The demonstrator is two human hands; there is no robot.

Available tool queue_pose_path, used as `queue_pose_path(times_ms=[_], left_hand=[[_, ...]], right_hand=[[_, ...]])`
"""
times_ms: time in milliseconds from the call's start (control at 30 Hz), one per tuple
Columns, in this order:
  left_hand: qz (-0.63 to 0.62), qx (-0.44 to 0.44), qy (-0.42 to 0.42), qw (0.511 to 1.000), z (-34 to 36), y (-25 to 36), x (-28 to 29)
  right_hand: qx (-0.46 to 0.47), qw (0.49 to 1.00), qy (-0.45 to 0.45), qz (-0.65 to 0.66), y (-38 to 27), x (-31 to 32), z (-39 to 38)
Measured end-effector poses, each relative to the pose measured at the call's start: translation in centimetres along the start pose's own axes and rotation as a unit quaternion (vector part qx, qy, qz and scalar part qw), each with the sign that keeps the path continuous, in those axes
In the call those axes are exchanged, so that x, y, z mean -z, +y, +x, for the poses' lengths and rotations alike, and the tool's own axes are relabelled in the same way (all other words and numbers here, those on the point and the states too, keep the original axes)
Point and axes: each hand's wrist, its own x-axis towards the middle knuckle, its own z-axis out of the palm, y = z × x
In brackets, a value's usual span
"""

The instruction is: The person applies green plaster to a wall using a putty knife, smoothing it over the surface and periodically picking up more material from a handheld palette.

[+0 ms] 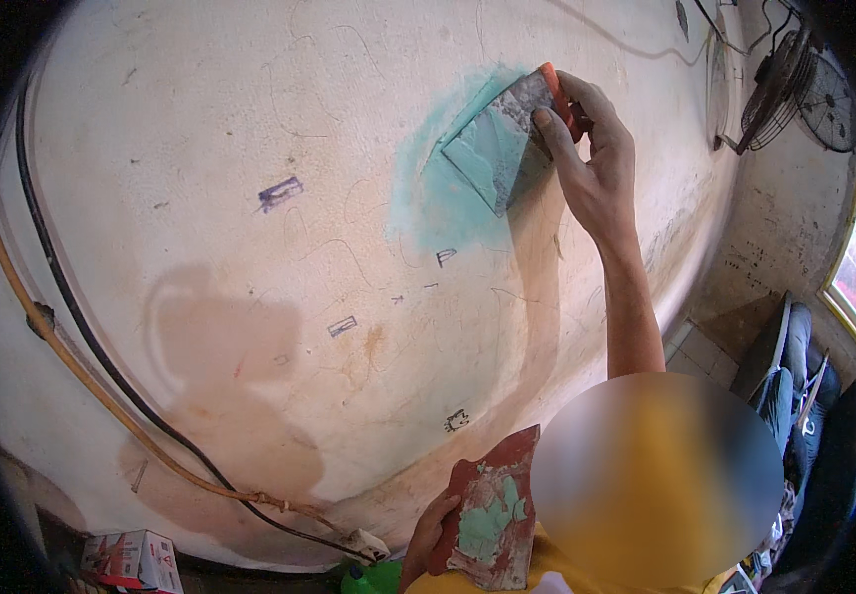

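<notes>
My right hand [601, 148] grips a wide metal putty knife [512, 119] with an orange handle, its blade, smeared with mint-green and grey putty, held at the wall. A mint-green patch [433, 213] spreads around the blade on the off-white wall [210, 119]. Low in the view, my left hand [438, 525] holds a reddish-brown board [522, 460] by its left side; a thick smear of mint-green putty [487, 525] lies on the board. A blurred oval hides what is beside the board.
Black and tan cables [71, 307] run down the left wall to a socket box [368, 544]. At bottom left are a white carton [131, 559] and green bottle [373, 579]. To the right are two fans [784, 84], a window [854, 257] and piled dark items [804, 386].
</notes>
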Motion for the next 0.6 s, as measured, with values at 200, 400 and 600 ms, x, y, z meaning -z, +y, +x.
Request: queue_pose_path(times_ms=[200, 400, 600], left_hand=[[0.050, 0.013, 0.007, 0.999, 0.8, -0.6, 1.2], [0.105, 0.019, -0.003, 0.994, 1.9, -1.1, 3.2], [0.069, 0.000, -0.015, 0.997, -1.0, 1.1, -2.1]], right_hand=[[0.012, 0.995, -0.036, -0.096, -0.5, 0.8, 0.4], [0.056, 0.989, -0.035, -0.134, -0.7, 0.8, 0.9], [0.074, 0.978, -0.061, -0.188, 0.3, 2.3, 2.0]])
